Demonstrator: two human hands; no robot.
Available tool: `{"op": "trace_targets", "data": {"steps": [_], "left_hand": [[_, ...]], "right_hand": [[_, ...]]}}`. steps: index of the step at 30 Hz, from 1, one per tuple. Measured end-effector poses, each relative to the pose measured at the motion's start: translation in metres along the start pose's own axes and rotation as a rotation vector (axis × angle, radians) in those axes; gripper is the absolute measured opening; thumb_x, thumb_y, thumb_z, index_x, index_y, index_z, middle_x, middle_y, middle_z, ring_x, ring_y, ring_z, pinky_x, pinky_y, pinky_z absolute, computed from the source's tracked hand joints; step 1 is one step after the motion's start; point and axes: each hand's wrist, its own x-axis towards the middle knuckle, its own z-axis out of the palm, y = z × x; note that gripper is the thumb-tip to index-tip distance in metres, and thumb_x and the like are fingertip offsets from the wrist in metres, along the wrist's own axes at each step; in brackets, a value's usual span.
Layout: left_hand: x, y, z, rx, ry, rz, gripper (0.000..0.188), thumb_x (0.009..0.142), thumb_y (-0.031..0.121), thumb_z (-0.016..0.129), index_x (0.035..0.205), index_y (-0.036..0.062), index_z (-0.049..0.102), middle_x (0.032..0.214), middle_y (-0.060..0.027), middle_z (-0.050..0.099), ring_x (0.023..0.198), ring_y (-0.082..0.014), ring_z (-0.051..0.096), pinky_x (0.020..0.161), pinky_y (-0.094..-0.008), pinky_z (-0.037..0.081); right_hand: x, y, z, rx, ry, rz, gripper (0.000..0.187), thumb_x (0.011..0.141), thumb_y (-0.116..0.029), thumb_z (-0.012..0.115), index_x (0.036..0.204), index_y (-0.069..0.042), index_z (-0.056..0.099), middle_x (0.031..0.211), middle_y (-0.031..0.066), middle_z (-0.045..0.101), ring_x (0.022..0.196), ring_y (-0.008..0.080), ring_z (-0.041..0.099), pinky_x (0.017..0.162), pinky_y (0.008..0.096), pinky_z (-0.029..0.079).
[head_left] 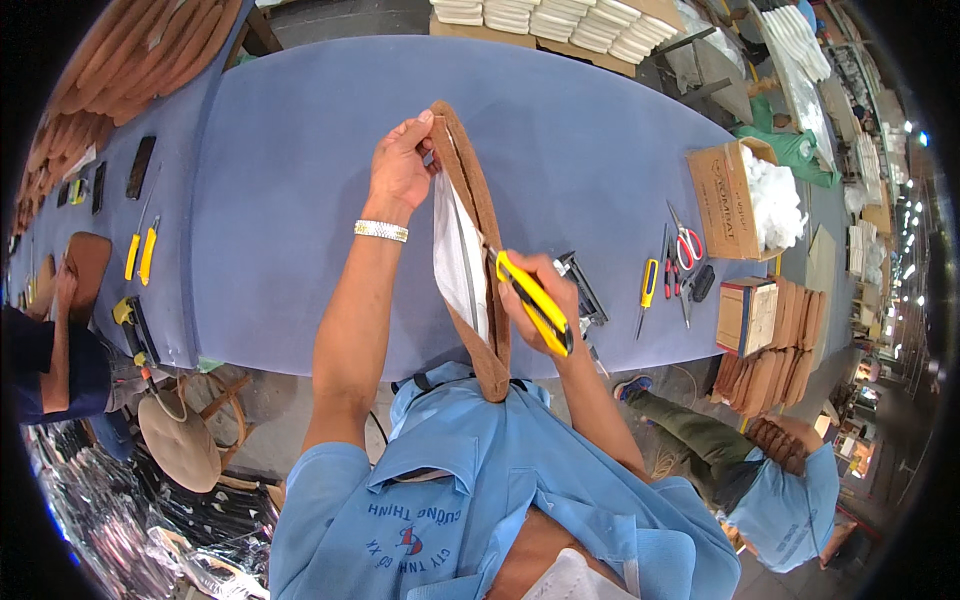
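A brown fabric-covered seat pad stands on its edge, one end over the blue table and the other against my shirt. Its white underside faces left. My left hand pinches the pad's far end between thumb and fingers. In my right hand is a yellow-and-black utility knife, its tip at the pad's brown edge near the middle. Whether the blade is cutting in cannot be made out. Behind that hand lies a black staple gun, partly hidden.
On the right are red-handled scissors, a yellow screwdriver, a carton of white stuffing and stacked brown pads. A staple gun lies at the left table's edge. Co-workers sit at left and lower right.
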Motion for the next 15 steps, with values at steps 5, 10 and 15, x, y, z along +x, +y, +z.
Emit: {"op": "trace_targets", "data": {"steps": [5, 10, 15], "left_hand": [[-0.005, 0.002, 0.011, -0.022, -0.007, 0.033, 0.026, 0.097, 0.031, 0.077, 0.078, 0.0183, 0.066, 0.074, 0.0071, 0.055, 0.071, -0.0083, 0.048, 0.070, -0.0293, 0.041], [-0.027, 0.018, 0.040, 0.440, 0.061, 0.283, 0.023, 0.100, 0.031, 0.073, 0.098, 0.0082, 0.075, 0.081, 0.0026, 0.066, 0.075, -0.0073, 0.057, 0.069, -0.0229, 0.044], [-0.088, 0.004, 0.028, 0.983, 0.178, 0.256, 0.039, 0.098, 0.038, 0.073, 0.104, -0.0004, 0.077, 0.086, -0.0108, 0.073, 0.072, -0.0107, 0.063, 0.068, -0.0305, 0.053]], "right_hand": [[-0.024, 0.000, -0.001, -0.019, 0.058, -0.069, 0.029, 0.094, -0.012, 0.073, 0.121, -0.003, 0.066, 0.091, 0.0089, 0.074, 0.075, 0.0142, 0.069, 0.070, 0.0268, 0.054], [-0.023, 0.000, -0.002, -0.068, 0.047, -0.054, 0.029, 0.094, -0.011, 0.073, 0.121, -0.002, 0.066, 0.090, 0.0087, 0.074, 0.075, 0.0126, 0.070, 0.070, 0.0260, 0.054], [-0.025, 0.005, 0.003, -0.020, 0.062, -0.042, 0.029, 0.094, -0.010, 0.072, 0.121, -0.002, 0.067, 0.092, 0.0090, 0.075, 0.078, 0.0129, 0.071, 0.071, 0.0263, 0.055]]}}
